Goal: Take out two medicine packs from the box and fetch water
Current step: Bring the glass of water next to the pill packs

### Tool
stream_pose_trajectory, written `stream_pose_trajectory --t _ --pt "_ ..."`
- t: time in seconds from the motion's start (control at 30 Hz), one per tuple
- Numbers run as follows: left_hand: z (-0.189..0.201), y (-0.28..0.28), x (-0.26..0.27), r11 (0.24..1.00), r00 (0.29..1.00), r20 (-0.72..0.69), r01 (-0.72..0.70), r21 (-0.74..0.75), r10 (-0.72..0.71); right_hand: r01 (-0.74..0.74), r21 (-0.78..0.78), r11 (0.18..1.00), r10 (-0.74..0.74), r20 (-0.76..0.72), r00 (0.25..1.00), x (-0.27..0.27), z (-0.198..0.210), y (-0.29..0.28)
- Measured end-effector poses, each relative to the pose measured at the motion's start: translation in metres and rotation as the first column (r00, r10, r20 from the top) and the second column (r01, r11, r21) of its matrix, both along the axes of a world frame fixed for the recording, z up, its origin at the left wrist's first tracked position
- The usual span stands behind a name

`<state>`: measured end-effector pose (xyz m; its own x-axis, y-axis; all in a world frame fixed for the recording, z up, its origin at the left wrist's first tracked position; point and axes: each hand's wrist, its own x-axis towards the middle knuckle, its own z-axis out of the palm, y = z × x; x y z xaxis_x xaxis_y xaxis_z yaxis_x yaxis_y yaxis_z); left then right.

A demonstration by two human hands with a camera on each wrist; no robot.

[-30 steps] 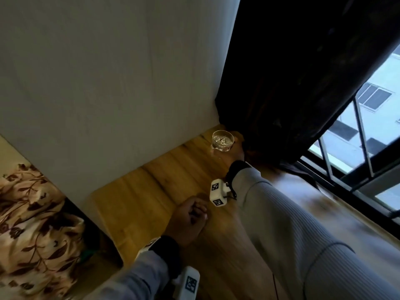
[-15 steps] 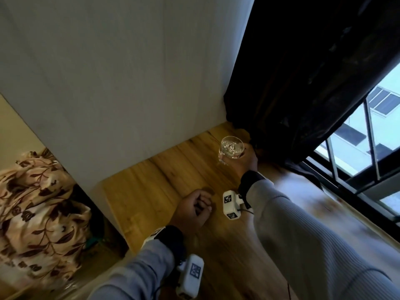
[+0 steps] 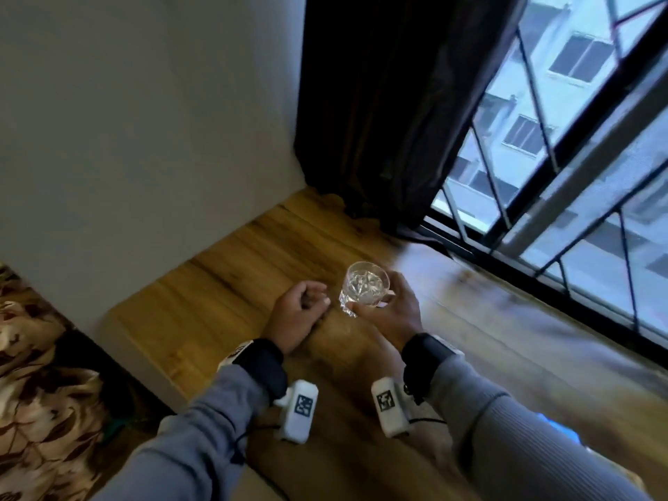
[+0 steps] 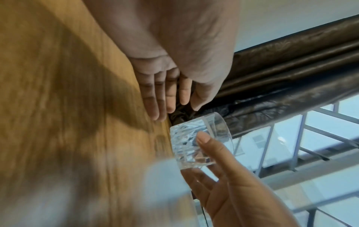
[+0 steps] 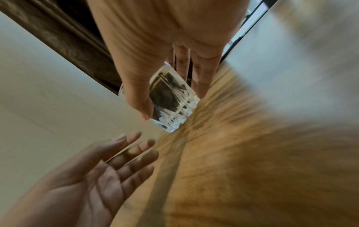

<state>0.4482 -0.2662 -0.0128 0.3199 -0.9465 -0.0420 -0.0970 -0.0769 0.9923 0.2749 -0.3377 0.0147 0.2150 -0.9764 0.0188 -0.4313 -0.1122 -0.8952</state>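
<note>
A clear cut-glass tumbler [image 3: 365, 286] with water in it hangs just above the wooden table [image 3: 224, 305], gripped by my right hand [image 3: 392, 312], thumb on one side and fingers on the other. The right wrist view shows the thumb across the tumbler [image 5: 174, 106], which is tilted there. My left hand [image 3: 296, 314] hovers close to the left of the glass, empty, fingers loose and spread [image 5: 134, 155]. In the left wrist view the tumbler [image 4: 194, 145] sits just beyond my left fingers [image 4: 161, 98]. No medicine packs or box are in view.
A dark curtain [image 3: 379, 113] hangs at the table's far corner beside a barred window [image 3: 564, 197]. A white wall [image 3: 144, 121] bounds the table's far side. Floral fabric [image 3: 39, 392] lies beyond the table's left edge [image 3: 144, 359].
My right hand has lifted the tumbler from the far corner by the curtain and brought it nearer. My left hand has uncurled from a fist and moved up beside the glass.
</note>
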Motion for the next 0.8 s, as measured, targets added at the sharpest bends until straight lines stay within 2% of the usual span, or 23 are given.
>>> stream_pose_trajectory --t 0.17,0.27,0.4,0.63,0.8 --pt "0.008 0.009 -0.049 0.985 0.984 0.065 0.168 -0.034 -0.166 0.069 -0.016 0.997 -0.069 -0.037 0.997 -0.058 0.005 0.044" --pt "0.005 0.017 -0.078 0.952 0.945 0.125 0.306 -0.016 -0.302 0.118 -0.029 0.993 -0.120 -0.065 0.991 -0.092 0.010 0.069" --pt "0.007 0.027 -0.117 0.903 0.898 0.110 0.429 0.004 -0.427 0.207 -0.049 0.977 -0.211 -0.111 0.971 -0.132 0.006 0.097" --pt "0.009 0.035 -0.175 0.808 0.801 0.170 0.587 -0.042 -0.574 0.384 -0.034 0.923 -0.385 -0.118 0.915 -0.188 -0.011 0.125" --pt "0.005 0.034 -0.203 0.782 0.768 0.192 0.623 -0.008 -0.611 0.458 0.015 0.889 -0.455 -0.084 0.886 -0.209 -0.018 0.129"
